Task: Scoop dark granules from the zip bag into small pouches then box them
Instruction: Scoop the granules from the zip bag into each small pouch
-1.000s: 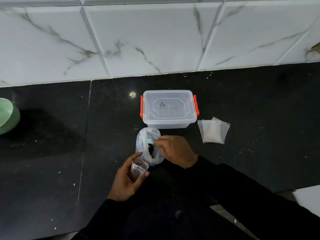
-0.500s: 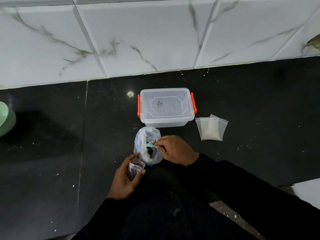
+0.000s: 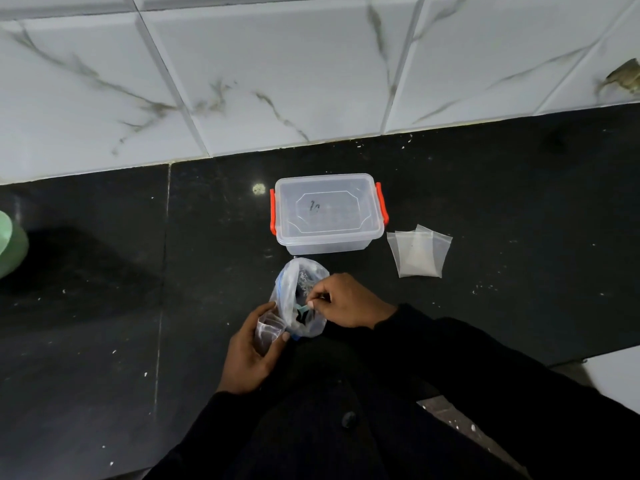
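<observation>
Zip bag (image 3: 300, 297), clear plastic with a blue edge, stands open on the black counter (image 3: 104, 306) just in front of the clear box (image 3: 327, 213), with dark granules (image 3: 300, 317) low inside it. The box is the landmark: its lid is on, its orange latches sit at both ends, and it lies near the white marble-patterned wall tiles (image 3: 277, 64). To the right of the box, close beside it, a stack of empty small pouches (image 3: 419, 252) lies flat. Far to the left of the box, at the frame edge, a pale green bowl (image 3: 10, 244) shows in part. In front of the box, the right hand (image 3: 346, 301) reaches into the bag's mouth, its fingers (image 3: 313, 303) pinched narrowly on a small teal scoop (image 3: 304, 308). The left hand (image 3: 247, 348) is nearer the person than the bag and touches its lower left side; thumb and fingers wrap a small clear pouch (image 3: 268, 330), holding it upright.
</observation>
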### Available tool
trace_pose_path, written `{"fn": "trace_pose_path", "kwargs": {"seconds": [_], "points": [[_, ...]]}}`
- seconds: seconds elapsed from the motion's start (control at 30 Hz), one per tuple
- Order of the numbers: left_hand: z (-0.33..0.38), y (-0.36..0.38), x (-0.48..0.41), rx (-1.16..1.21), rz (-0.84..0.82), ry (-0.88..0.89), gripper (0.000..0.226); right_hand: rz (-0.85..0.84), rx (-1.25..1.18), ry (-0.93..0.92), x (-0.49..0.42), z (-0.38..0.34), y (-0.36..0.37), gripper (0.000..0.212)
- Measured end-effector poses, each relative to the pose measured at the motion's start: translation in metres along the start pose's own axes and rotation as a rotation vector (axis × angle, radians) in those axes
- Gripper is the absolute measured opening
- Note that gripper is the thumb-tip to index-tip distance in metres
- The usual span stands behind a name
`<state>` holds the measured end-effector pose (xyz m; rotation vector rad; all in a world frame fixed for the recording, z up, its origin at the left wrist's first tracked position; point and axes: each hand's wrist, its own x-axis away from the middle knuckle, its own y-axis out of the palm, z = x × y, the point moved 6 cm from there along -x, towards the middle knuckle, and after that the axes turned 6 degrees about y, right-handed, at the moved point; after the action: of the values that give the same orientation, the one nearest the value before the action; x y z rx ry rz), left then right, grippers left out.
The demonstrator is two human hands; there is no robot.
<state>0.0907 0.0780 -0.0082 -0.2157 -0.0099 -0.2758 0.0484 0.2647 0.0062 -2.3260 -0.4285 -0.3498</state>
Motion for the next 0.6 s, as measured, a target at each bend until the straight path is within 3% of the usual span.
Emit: {"fn": "trace_pose_path", "kwargs": {"seconds": [0.23,0.47,0.6], "points": [[0.005,-0.012,-0.006,-0.002,0.017,0.021,0.059,0.063,-0.351,0.249,0.004,0.022,-0.014,0.011],[0.025,-0.024,-0.008,0.019,0.045,0.127,0.064,0.146,-0.411,0.298,0.028,0.023,-0.039,0.012],[0.046,-0.019,-0.011,0.035,0.046,0.219,0.065,0.189,-0.568,0.309,0.053,0.006,-0.059,0.009]]}}
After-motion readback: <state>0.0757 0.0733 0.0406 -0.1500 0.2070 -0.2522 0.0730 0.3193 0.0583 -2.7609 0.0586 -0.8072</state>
